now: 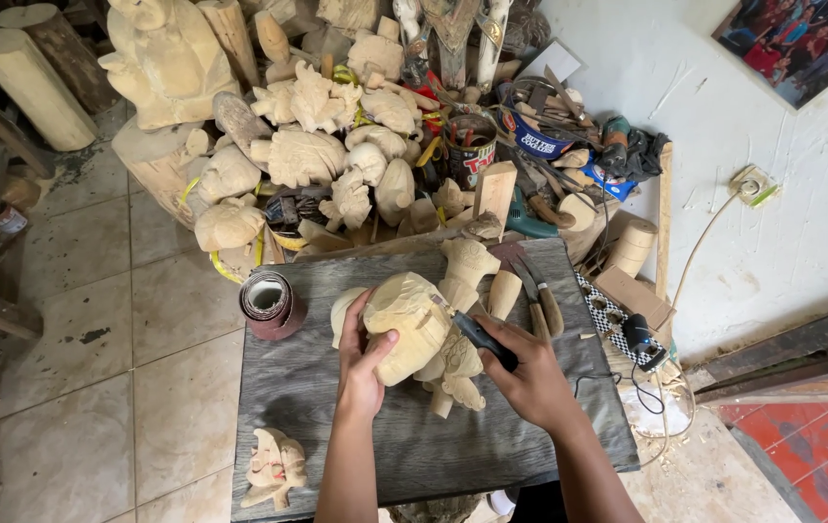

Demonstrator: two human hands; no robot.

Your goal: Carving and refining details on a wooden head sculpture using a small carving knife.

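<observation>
Carving (412, 324) looks stiff, light, thin-edged; left hand (363, 373) fingers wrap its rounded body, right hand (525, 373) fingers pinch knife (477, 334).

Pale, unfinished wooden carving (412, 324), rounded and blocky, lying tilted on its side near the middle of a dark grey board. Its broad curved upper face is smooth; finer carved detail shows at its lower right. A black-handled carving tool (480, 339) rests slantwise with its tip against the carving's upper right edge.
</observation>
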